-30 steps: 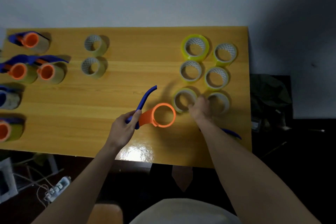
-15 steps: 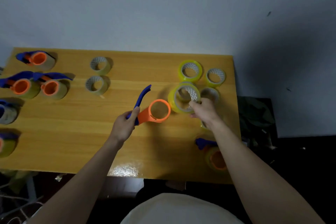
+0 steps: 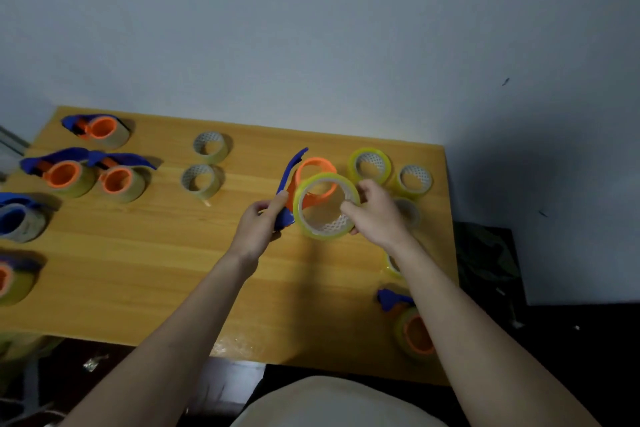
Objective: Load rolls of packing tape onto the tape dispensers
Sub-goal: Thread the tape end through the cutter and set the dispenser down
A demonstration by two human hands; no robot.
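The left hand (image 3: 258, 229) grips the blue handle of the empty dispenser (image 3: 298, 180), held above the table (image 3: 138, 270). The right hand (image 3: 375, 213) pinches a roll (image 3: 327, 206) by its rim. A second ago this roll lay on the table among the spare rolls (image 3: 370, 166) at 2 o'clock; it is now raised and held in front of the orange hub, overlapping it at the 5 o'clock side. The hub is not yet inside the core. Judgement: pickup complete; seating the roll on the hub comes next.

No readable text, labels, brands or numbers on any visible surface.
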